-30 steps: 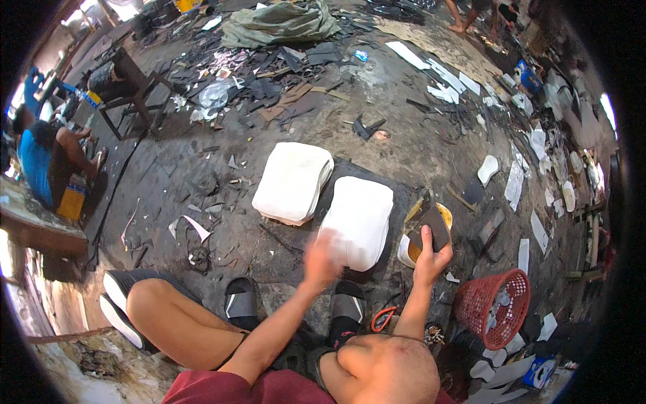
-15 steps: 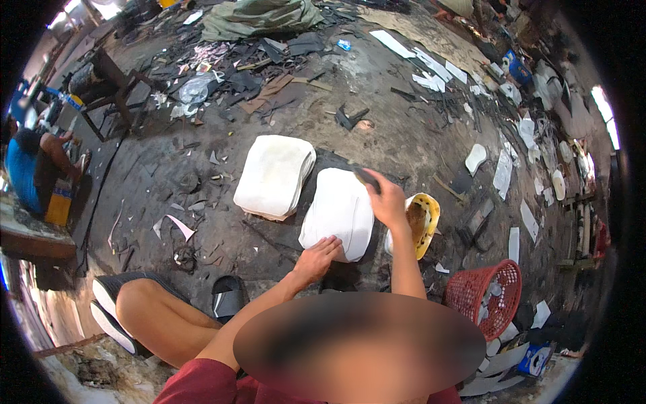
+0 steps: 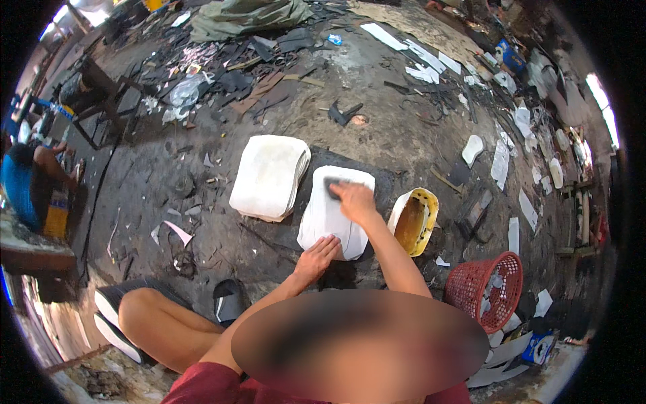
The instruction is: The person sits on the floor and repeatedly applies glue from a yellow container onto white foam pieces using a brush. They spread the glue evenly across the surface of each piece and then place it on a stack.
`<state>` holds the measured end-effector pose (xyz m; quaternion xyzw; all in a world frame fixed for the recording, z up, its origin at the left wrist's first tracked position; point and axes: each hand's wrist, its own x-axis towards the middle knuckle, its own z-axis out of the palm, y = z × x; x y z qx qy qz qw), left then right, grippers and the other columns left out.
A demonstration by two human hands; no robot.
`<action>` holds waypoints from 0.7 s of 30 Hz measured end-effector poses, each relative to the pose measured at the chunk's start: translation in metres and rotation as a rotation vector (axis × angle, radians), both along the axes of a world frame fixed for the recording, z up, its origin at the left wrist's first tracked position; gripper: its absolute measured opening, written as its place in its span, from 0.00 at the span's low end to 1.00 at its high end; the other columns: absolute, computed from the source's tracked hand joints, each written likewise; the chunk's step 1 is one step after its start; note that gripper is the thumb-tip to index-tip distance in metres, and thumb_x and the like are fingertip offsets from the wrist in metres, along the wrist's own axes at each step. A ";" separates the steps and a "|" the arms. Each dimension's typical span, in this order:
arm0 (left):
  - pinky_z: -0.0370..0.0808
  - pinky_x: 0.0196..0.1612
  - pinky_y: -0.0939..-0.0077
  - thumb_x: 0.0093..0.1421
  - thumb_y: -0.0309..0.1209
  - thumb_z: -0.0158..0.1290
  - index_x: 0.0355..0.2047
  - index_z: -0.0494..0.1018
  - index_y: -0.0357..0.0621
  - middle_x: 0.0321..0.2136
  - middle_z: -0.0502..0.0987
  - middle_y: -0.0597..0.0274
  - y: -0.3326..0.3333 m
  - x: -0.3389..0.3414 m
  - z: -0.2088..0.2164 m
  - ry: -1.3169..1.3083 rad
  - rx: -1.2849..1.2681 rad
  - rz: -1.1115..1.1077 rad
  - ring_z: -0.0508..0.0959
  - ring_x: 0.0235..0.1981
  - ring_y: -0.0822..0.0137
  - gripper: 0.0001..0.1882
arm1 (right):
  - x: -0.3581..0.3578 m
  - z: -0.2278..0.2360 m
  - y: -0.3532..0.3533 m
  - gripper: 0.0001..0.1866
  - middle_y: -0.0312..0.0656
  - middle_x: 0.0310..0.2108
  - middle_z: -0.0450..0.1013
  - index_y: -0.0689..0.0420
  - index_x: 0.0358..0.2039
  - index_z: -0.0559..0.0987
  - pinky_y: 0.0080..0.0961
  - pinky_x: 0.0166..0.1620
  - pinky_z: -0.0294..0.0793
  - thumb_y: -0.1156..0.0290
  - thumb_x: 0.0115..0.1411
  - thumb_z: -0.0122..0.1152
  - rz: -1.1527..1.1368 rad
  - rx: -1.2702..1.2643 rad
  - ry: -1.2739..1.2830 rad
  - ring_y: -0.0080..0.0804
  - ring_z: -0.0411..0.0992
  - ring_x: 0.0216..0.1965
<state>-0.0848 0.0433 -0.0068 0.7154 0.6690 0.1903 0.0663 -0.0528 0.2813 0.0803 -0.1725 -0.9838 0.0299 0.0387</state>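
A stack of white rounded sheets (image 3: 327, 219) lies on the ground before me. My left hand (image 3: 318, 259) rests flat on its near edge, fingers stretched out. My right hand (image 3: 355, 202) presses a small dark flat pad (image 3: 332, 187) against the upper part of the top sheet; the exact kind of pad cannot be made out. Left of it stands a thicker stack of similar white sheets (image 3: 270, 174). To the right sits a cut-open yellow-white container (image 3: 433, 210) with amber-brown stuff inside and dark spots along its rim.
A red plastic basket (image 3: 464, 283) holding scraps stands at the near right. A dark slipper (image 3: 229, 301) lies near my bent leg. Scraps litter the ground, with a green-grey cloth (image 3: 249, 19) at the far side. Another person (image 3: 23, 182) sits at the far left.
My right hand has moved the dark pad left and nearer, from the stack's far right corner onto the top sheet. My left hand stays in place.
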 end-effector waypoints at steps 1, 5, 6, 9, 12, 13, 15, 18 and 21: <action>0.60 0.71 0.60 0.54 0.25 0.52 0.63 0.65 0.40 0.65 0.66 0.55 0.002 -0.002 0.002 -0.002 -0.011 -0.004 0.64 0.68 0.58 0.33 | 0.002 0.004 0.005 0.24 0.43 0.43 0.81 0.36 0.53 0.80 0.47 0.43 0.79 0.69 0.55 0.58 -0.004 -0.306 -0.198 0.43 0.80 0.44; 0.61 0.70 0.59 0.53 0.24 0.53 0.63 0.64 0.40 0.65 0.66 0.54 0.015 -0.012 0.008 -0.083 -0.133 -0.005 0.64 0.68 0.56 0.33 | 0.001 0.019 0.023 0.22 0.43 0.42 0.81 0.39 0.53 0.80 0.48 0.43 0.78 0.66 0.57 0.59 -0.302 -0.208 -0.068 0.47 0.80 0.44; 0.61 0.70 0.59 0.54 0.23 0.53 0.63 0.64 0.39 0.65 0.66 0.54 0.018 -0.015 0.009 -0.124 -0.119 -0.004 0.64 0.67 0.55 0.33 | 0.000 0.021 0.030 0.21 0.44 0.40 0.82 0.39 0.53 0.80 0.49 0.44 0.78 0.64 0.58 0.60 -0.372 -0.237 -0.096 0.49 0.80 0.42; 0.61 0.70 0.58 0.55 0.20 0.51 0.63 0.63 0.39 0.65 0.66 0.53 0.026 -0.023 0.014 -0.196 -0.146 0.003 0.64 0.68 0.54 0.32 | -0.005 0.016 0.044 0.21 0.46 0.40 0.81 0.40 0.54 0.79 0.48 0.45 0.78 0.63 0.58 0.60 -0.309 -0.301 -0.150 0.49 0.80 0.42; 0.58 0.71 0.59 0.49 0.18 0.55 0.63 0.64 0.39 0.66 0.64 0.55 0.019 -0.015 0.021 -0.082 -0.170 0.031 0.62 0.69 0.56 0.37 | -0.006 0.004 0.040 0.21 0.45 0.42 0.81 0.40 0.55 0.79 0.47 0.46 0.78 0.62 0.59 0.60 -0.298 -0.344 -0.157 0.48 0.80 0.44; 0.59 0.70 0.59 0.49 0.18 0.55 0.62 0.65 0.39 0.65 0.66 0.54 0.015 -0.010 0.023 -0.131 -0.065 0.089 0.63 0.68 0.55 0.36 | -0.005 0.001 0.033 0.21 0.45 0.42 0.81 0.40 0.55 0.79 0.47 0.46 0.78 0.62 0.59 0.60 -0.258 -0.359 -0.214 0.48 0.79 0.45; 0.62 0.69 0.59 0.49 0.17 0.55 0.60 0.67 0.39 0.63 0.68 0.53 0.005 0.001 0.025 -0.184 0.002 0.168 0.65 0.67 0.53 0.34 | -0.002 -0.003 0.015 0.21 0.44 0.42 0.81 0.40 0.55 0.79 0.46 0.47 0.78 0.61 0.60 0.60 -0.176 -0.379 -0.289 0.47 0.79 0.45; 0.67 0.66 0.58 0.50 0.14 0.53 0.55 0.72 0.38 0.57 0.74 0.50 -0.010 0.008 0.020 -0.431 0.151 0.394 0.69 0.63 0.50 0.28 | 0.005 0.005 -0.017 0.21 0.43 0.41 0.82 0.37 0.55 0.79 0.46 0.45 0.78 0.62 0.60 0.58 -0.128 -0.386 -0.279 0.46 0.80 0.44; 0.71 0.61 0.57 0.50 0.12 0.49 0.46 0.78 0.38 0.51 0.78 0.48 -0.026 0.003 0.008 -0.450 0.374 0.806 0.74 0.59 0.46 0.22 | 0.016 0.018 -0.047 0.21 0.42 0.40 0.82 0.35 0.53 0.80 0.46 0.43 0.78 0.65 0.59 0.57 -0.032 -0.409 -0.366 0.45 0.80 0.42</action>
